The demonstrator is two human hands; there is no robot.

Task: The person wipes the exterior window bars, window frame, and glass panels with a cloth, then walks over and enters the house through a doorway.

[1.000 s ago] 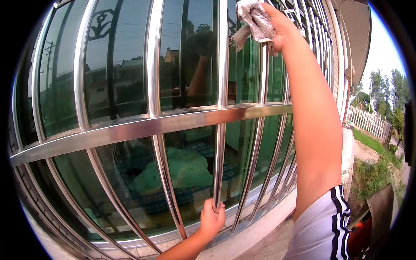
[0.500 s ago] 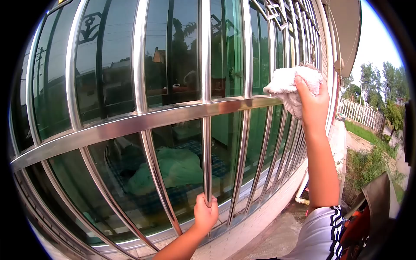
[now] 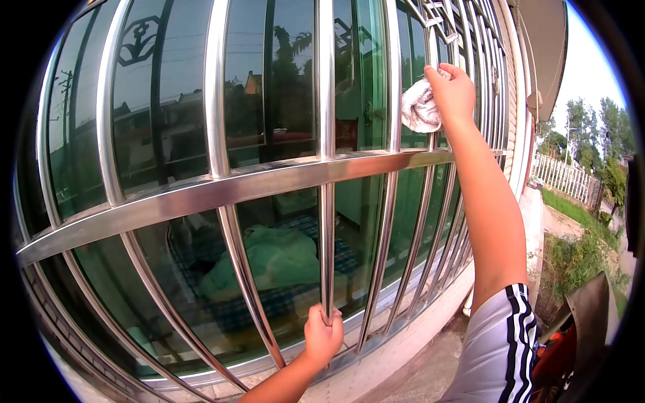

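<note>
Outside a green-tinted window caged in stainless steel bars, my right hand [image 3: 451, 91] is clenched round a white rag [image 3: 418, 107], pressing it against an upright bar [image 3: 430, 74] above the horizontal rail [image 3: 222, 191]. Lower down, my left hand [image 3: 322, 334] is wrapped tight round the central vertical bar [image 3: 326, 221] near its foot. Beyond lie a white fence [image 3: 568, 180] and trees

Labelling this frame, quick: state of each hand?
Left hand: closed around a vertical window bar.
Right hand: closed, holding a white cloth.
</note>
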